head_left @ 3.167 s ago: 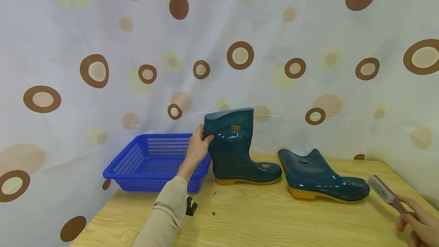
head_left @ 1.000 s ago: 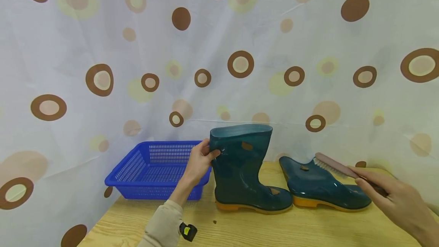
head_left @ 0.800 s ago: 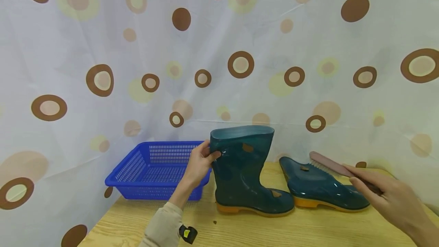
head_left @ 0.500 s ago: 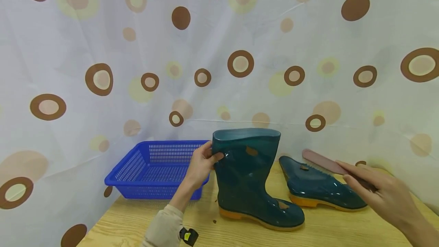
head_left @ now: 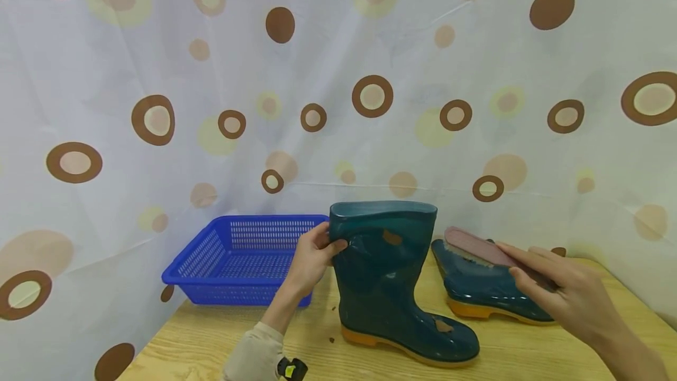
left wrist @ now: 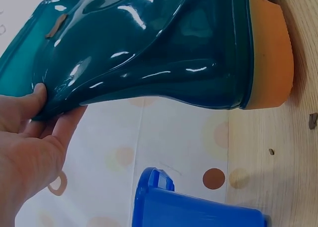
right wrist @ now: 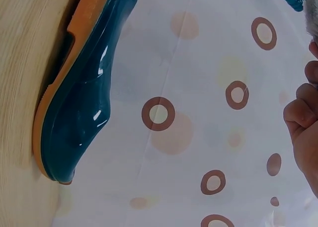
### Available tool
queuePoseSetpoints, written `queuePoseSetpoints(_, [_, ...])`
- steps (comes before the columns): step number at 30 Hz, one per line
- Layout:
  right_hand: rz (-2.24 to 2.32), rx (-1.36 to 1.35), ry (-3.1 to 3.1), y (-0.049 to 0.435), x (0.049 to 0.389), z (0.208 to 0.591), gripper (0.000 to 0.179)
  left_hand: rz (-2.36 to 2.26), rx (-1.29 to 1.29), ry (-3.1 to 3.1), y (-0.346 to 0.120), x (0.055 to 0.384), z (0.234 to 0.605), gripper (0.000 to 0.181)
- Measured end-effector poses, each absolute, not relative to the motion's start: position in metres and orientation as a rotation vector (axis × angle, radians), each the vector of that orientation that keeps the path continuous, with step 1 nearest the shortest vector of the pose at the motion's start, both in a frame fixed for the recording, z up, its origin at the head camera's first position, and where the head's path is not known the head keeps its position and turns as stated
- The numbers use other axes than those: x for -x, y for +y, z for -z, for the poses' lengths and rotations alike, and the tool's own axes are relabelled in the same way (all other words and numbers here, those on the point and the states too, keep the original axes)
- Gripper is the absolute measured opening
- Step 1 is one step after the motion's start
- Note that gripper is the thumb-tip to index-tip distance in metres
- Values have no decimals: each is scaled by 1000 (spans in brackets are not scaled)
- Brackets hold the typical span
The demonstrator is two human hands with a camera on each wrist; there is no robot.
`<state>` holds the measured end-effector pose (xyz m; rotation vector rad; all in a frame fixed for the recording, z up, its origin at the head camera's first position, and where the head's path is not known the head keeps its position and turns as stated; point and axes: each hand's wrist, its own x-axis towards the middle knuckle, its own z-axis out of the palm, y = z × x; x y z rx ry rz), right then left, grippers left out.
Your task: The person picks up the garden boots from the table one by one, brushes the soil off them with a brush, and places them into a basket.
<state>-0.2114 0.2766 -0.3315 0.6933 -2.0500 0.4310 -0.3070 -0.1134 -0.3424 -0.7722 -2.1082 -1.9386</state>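
In the head view my left hand (head_left: 309,260) pinches the back of the shaft of a dark teal rubber boot (head_left: 381,275), which stands upright on its orange sole with brown patches on shaft and toe. The left wrist view shows the thumb on the near side of the boot (left wrist: 139,53) and fingers behind it. My right hand (head_left: 566,287) grips a scrub brush (head_left: 478,247) by its handle, bristles down, right of the boot's shaft. Behind the brush is a second teal boot (head_left: 494,287) with a slumped shaft, partly hidden by brush and hand.
A blue perforated basket (head_left: 238,282) stands at the left on the wooden table (head_left: 296,351). Small brown crumbs (head_left: 331,340) lie near the upright boot's heel. A spotted curtain (head_left: 243,63) hangs behind everything.
The right hand has swung the brush in from the far right, over the slumped boot, toward the upright boot. The left hand has drawn the upright boot nearer and slightly right.
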Motion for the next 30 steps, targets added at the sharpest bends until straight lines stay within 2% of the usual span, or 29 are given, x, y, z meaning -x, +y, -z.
queuePoseSetpoints(5, [-452, -728, -2041, 269, 214, 331, 49, 1962, 740, -2100, -117, 308, 345, 33])
queuePoseSetpoints(13, [-436, -816, -1953, 257, 221, 331, 35, 1978, 763, -2111, -120, 308, 346, 37])
queuePoseSetpoints(22, [-409, -819, -1971, 238, 218, 322, 41, 1983, 770, -2141, -122, 307, 345, 39])
queuePoseSetpoints(30, [-408, -875, -1957, 229, 221, 324, 38, 1966, 840, -2174, -126, 307, 347, 43])
